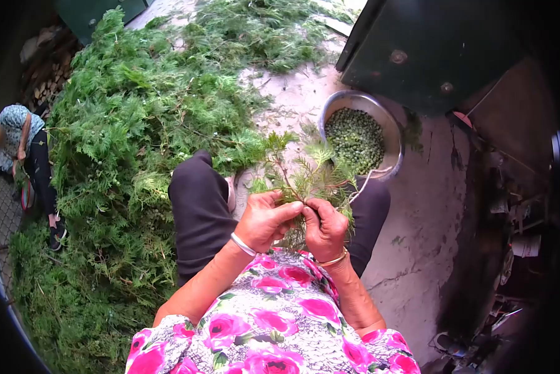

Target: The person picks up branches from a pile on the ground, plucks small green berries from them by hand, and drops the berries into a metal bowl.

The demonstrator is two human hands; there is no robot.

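Sprig (305, 174) of green conifer stands upright, pinched at its stem between the left hand (264, 218) and right hand (323, 227), both grips pressed together on it above the person's lap. Just beyond the grip sits a metal bowl (389, 128) of green berries; a heap of cut branches (137, 124) lies to its left on the floor.

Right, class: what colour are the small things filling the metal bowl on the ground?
Green: the bowl is filled with small green berries, seen best in the head view.
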